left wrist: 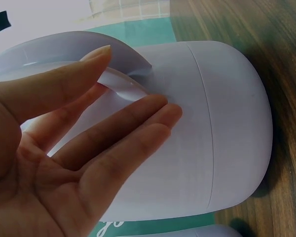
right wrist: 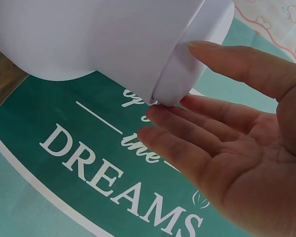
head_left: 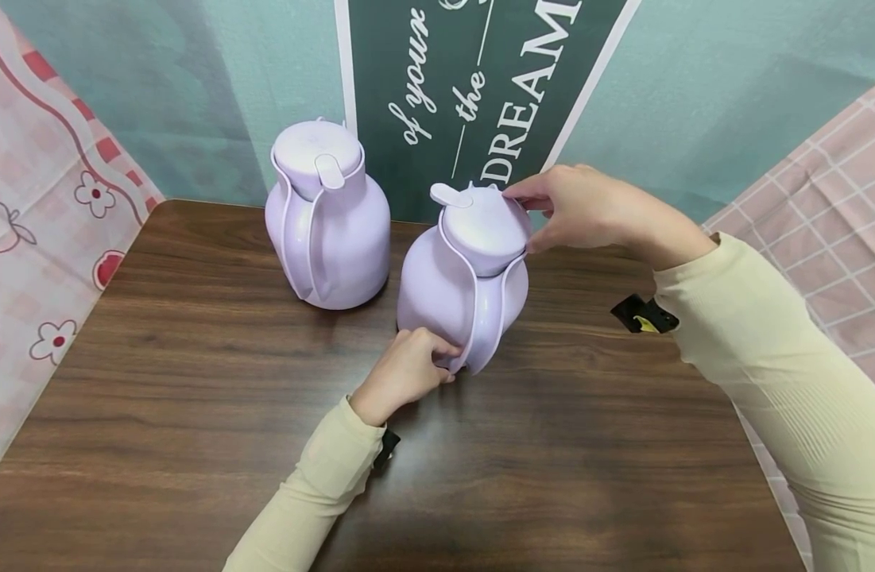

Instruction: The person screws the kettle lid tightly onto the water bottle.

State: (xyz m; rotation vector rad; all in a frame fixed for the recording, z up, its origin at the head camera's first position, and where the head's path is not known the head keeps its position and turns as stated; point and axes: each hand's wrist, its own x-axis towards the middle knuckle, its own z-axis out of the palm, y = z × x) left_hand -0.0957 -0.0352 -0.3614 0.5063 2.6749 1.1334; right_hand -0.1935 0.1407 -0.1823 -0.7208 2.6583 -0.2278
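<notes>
Two lilac thermos jugs with domed lids and looped handles stand on a table. My right hand [head_left: 576,206] is at the lid [head_left: 487,222] of the right thermos jug [head_left: 437,278]. In the right wrist view, the thumb lies on one side of that lid [right wrist: 180,74] and the fingers touch its other side. At the foot of the same jug's handle [head_left: 485,318] is my left hand [head_left: 408,369]. Its thumb and index finger pinch the handle's edge [left wrist: 123,86]; the other fingers lie loosely bent beside the body. The left thermos jug [head_left: 351,230] is untouched.
The brown wooden table [head_left: 194,381] runs under both jugs. Behind it hangs a teal cloth with a dark green lettered panel [head_left: 437,95]. Patterned pink and white cloths hang on the left [head_left: 58,262] and right [head_left: 852,262].
</notes>
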